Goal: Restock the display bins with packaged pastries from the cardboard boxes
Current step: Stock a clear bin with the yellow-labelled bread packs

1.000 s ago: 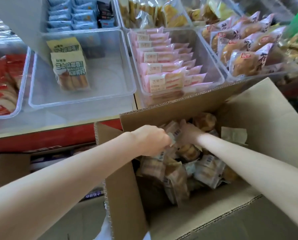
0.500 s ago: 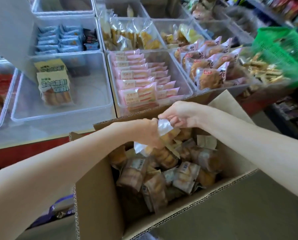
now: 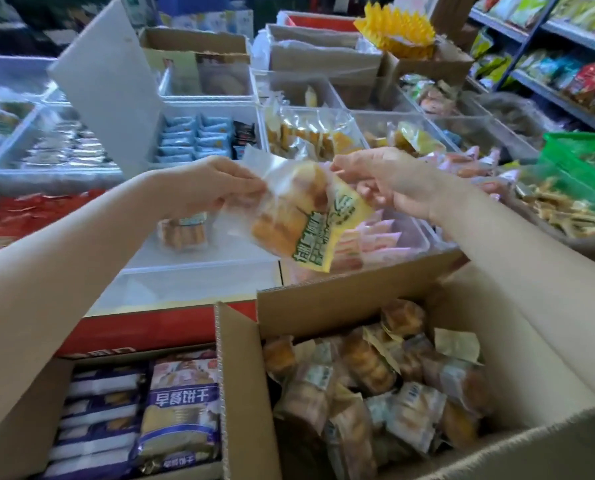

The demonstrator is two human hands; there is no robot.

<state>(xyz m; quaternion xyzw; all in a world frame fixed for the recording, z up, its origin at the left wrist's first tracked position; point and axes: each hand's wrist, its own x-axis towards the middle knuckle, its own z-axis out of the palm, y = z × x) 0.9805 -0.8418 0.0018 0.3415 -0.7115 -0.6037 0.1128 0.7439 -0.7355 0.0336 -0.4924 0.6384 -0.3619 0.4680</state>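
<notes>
A packaged pastry (image 3: 299, 213) in a clear and yellow wrapper with green print hangs in the air above the display bins. My left hand (image 3: 206, 188) pinches its left edge and my right hand (image 3: 393, 181) pinches its upper right corner. Below, an open cardboard box (image 3: 323, 310) holds several more wrapped pastries (image 3: 375, 382). Under my left hand stands a clear display bin (image 3: 199, 268) with a pack of the same kind (image 3: 183, 232) lying in it. To its right another bin holds pink packets (image 3: 375, 237).
A second box at lower left holds purple and white bread bags (image 3: 181, 410). More clear bins with blue packets (image 3: 192, 136), yellow snacks (image 3: 309, 133) and red packs (image 3: 29, 216) fill the counter. A green basket (image 3: 580, 161) stands at right, shelves (image 3: 566, 64) beyond it.
Both hands have risen out of the cardboard box with one wrapped pastry and now hold it up over the bins. The view has tilted up toward the shelves.
</notes>
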